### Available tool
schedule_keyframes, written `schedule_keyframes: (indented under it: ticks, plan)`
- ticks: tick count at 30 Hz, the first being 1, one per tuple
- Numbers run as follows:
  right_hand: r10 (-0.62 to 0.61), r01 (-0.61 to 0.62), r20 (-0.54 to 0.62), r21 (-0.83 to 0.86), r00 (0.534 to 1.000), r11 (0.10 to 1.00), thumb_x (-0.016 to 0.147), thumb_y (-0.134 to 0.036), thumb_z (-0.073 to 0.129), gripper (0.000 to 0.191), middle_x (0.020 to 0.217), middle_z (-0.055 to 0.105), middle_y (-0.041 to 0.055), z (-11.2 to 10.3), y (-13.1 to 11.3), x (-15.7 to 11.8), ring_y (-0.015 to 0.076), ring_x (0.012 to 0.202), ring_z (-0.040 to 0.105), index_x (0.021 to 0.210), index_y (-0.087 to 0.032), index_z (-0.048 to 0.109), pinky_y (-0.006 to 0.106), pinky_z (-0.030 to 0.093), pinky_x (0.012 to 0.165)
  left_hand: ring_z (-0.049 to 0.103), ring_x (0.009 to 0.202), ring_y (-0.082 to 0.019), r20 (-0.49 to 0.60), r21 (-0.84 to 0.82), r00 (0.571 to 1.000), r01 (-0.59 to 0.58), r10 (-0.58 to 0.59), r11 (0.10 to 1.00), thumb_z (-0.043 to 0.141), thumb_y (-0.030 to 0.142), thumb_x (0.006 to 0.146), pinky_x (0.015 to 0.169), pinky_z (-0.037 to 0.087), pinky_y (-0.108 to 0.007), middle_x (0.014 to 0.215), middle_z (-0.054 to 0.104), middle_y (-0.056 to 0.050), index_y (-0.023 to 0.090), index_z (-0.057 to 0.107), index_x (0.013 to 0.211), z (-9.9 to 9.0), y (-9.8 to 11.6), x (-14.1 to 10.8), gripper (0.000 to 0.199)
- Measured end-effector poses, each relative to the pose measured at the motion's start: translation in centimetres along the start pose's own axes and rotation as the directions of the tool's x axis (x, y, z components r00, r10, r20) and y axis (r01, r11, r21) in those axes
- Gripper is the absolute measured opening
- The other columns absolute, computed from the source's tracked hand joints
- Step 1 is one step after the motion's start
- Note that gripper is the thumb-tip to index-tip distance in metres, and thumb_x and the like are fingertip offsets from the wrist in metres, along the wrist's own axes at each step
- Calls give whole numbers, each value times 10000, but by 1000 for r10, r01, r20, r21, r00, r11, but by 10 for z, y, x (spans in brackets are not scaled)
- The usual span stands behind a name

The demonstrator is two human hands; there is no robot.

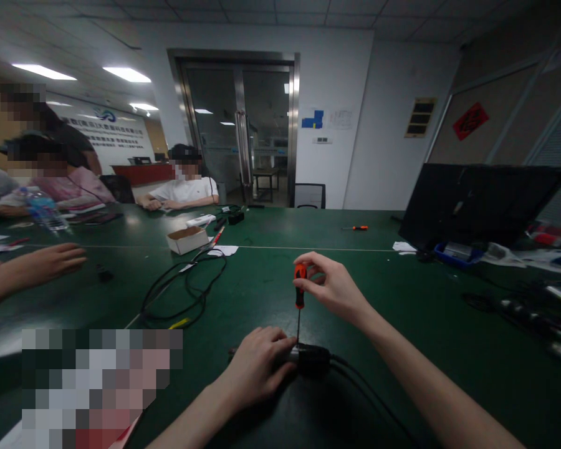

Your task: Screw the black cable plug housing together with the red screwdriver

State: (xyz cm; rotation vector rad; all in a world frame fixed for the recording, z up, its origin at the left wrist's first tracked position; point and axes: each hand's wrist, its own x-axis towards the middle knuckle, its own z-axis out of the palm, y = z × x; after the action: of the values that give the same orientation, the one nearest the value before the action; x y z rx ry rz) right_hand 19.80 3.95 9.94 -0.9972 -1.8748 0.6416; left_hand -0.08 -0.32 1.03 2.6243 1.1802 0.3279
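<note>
Upright in my right hand is an orange and black screwdriver, its handle pinched near the top between thumb and fingers. The thin shaft points down, and its tip meets a black and silver device lying on the table. My left hand is wrapped over the left part of this device and presses it to the tabletop, hiding much of it. A black cable runs from the device's right end toward the lower right. What the screwdriver tip touches is too small to make out.
Left of centre on the green table lie a coiled black cable and a small open carton. Another screwdriver rests further back. A dark monitor stands right. Another person's hand reaches in from the left.
</note>
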Motion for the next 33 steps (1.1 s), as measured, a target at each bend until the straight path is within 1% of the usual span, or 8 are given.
schedule_keyframes:
  ticks: [4, 6, 9, 12, 16, 19, 28, 33]
  plan:
    - [14, -15, 34, 33, 999, 999, 819, -165, 633, 221, 919, 686, 16, 1, -2, -1, 163, 871, 666, 1028, -224, 592, 276, 549, 705, 598, 972, -262, 17, 7, 1000, 8, -8, 1000, 620, 267, 900, 815, 443, -367, 1111, 651, -75, 238, 636, 1227, -1, 1, 0, 328]
    - [23, -25, 40, 35, 999, 999, 804, -189, 654, 238, 937, 686, 20, 1, -3, -2, 163, 848, 666, 1023, -223, 566, 294, 556, 718, 596, 967, -260, 14, 5, 1000, 2, -2, 1000, 616, 270, 902, 817, 442, -370, 1105, 652, -74, 234, 634, 1226, -1, 1, 0, 326]
    - [29, -30, 33, 26, 999, 999, 786, -226, 680, 260, 907, 680, 12, 1, -4, -2, 164, 800, 660, 981, -228, 508, 313, 557, 718, 592, 967, -256, 2, -1, 1000, -9, 9, 1000, 610, 274, 904, 825, 439, -369, 1107, 651, -69, 241, 624, 1232, -1, 0, 0, 329]
    - [33, -34, 17, 40, 999, 999, 776, -208, 666, 282, 881, 679, 10, 1, -3, -2, 174, 825, 662, 979, -228, 471, 325, 551, 734, 593, 965, -257, 4, -2, 1000, -5, 5, 1000, 609, 273, 902, 823, 441, -368, 1102, 649, -69, 242, 626, 1222, 0, 0, 0, 321]
    - [44, -44, 14, 56, 999, 997, 774, -205, 657, 251, 878, 668, 25, 1, -1, -1, 187, 874, 662, 970, -215, 501, 326, 554, 743, 596, 976, -265, -1, 0, 1000, -11, 11, 1000, 611, 281, 906, 820, 447, -369, 1105, 646, -71, 240, 627, 1224, 0, -1, 0, 321]
    - [33, -34, 14, 63, 999, 997, 786, -223, 653, 223, 866, 661, 27, 1, 0, -1, 184, 850, 660, 963, -211, 518, 319, 557, 722, 599, 973, -266, -1, 10, 1000, -12, 12, 1000, 610, 278, 904, 823, 449, -370, 1097, 646, -72, 241, 620, 1238, 1, -1, 0, 336]
    - [12, -11, -41, 36, 999, 999, 800, -253, 650, 216, 897, 675, 35, -2, 1, -1, 174, 800, 660, 981, -208, 540, 317, 560, 720, 600, 972, -264, 4, 1, 1000, -7, 7, 1000, 622, 285, 904, 824, 447, -369, 1097, 647, -66, 248, 623, 1228, 0, -1, 0, 327]
    - [15, -12, -72, 46, 997, 999, 799, -273, 647, 224, 910, 678, 38, -5, 5, 2, 174, 794, 659, 983, -206, 540, 323, 556, 722, 593, 955, -261, -9, 7, 1000, -1, 1, 1000, 618, 287, 899, 821, 443, -366, 1072, 647, -68, 228, 629, 1202, 2, -1, -1, 309]
